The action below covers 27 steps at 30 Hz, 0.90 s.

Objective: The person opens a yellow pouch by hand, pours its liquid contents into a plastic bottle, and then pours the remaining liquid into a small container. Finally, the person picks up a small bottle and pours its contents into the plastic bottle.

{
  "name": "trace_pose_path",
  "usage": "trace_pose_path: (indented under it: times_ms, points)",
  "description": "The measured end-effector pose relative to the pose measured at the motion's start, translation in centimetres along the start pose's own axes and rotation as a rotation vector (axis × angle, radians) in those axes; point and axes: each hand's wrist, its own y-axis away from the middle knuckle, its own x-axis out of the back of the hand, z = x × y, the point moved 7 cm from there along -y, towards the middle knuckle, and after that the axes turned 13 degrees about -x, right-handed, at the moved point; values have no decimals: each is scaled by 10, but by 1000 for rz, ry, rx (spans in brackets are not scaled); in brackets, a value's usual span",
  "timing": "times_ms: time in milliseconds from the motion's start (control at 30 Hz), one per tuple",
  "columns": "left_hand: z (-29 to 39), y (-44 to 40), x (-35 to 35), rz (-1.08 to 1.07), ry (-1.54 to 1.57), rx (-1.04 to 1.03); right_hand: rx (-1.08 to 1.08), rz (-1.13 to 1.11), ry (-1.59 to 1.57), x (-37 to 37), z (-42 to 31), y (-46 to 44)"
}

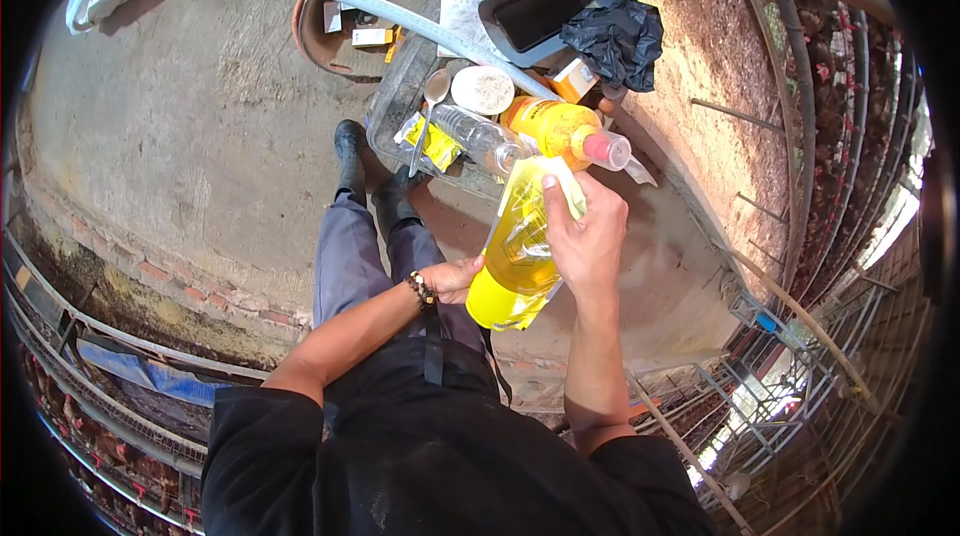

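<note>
Grips yellow pouch [518, 261] by top with right hand [590, 236], holds side with left hand [452, 279], shows spoon [437, 88] and yellow bottle [553, 126] unheld on surface [388, 108], leaves any opening unconfirmed.

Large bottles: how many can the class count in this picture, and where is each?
2: a clear bottle beside the spoon, and a yellow-orange bottle above the yellow pouch in the picture. More may be hidden.
</note>
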Motion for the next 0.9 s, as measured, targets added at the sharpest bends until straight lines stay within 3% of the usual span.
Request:
trace_pose_path:
  times_ms: [900]
  points:
    - [12, -7, 2, 6, -43, 12, 36, 67, -50, 6, -5, -5]
